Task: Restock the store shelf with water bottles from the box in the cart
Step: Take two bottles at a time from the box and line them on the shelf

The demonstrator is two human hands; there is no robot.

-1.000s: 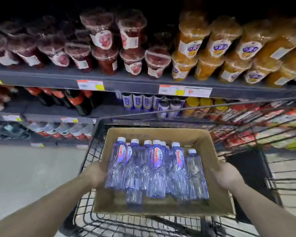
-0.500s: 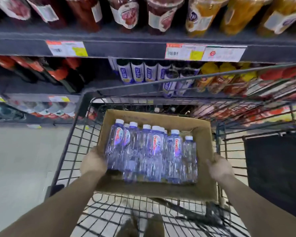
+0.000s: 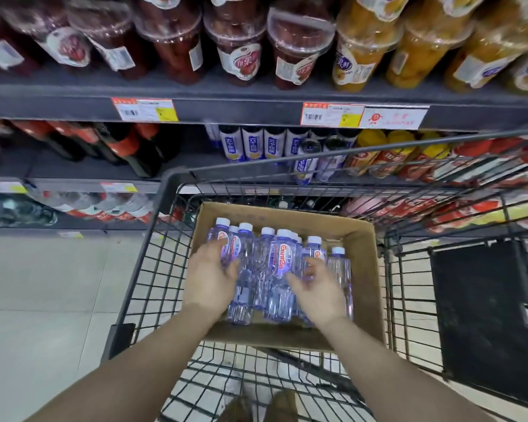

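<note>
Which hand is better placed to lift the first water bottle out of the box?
Probably the left hand: its fingers already lie on the leftmost water bottle in the cardboard box. The right hand hovers open over the middle bottles, its contact unclear.

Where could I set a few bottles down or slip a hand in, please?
The middle shelf has a bare stretch between the dark red-capped bottles and the blue-labelled bottles. Inside the box, a bare strip runs along the right wall. The top shelf is crowded, and both the left hand and right hand are over the water bottles.
</note>
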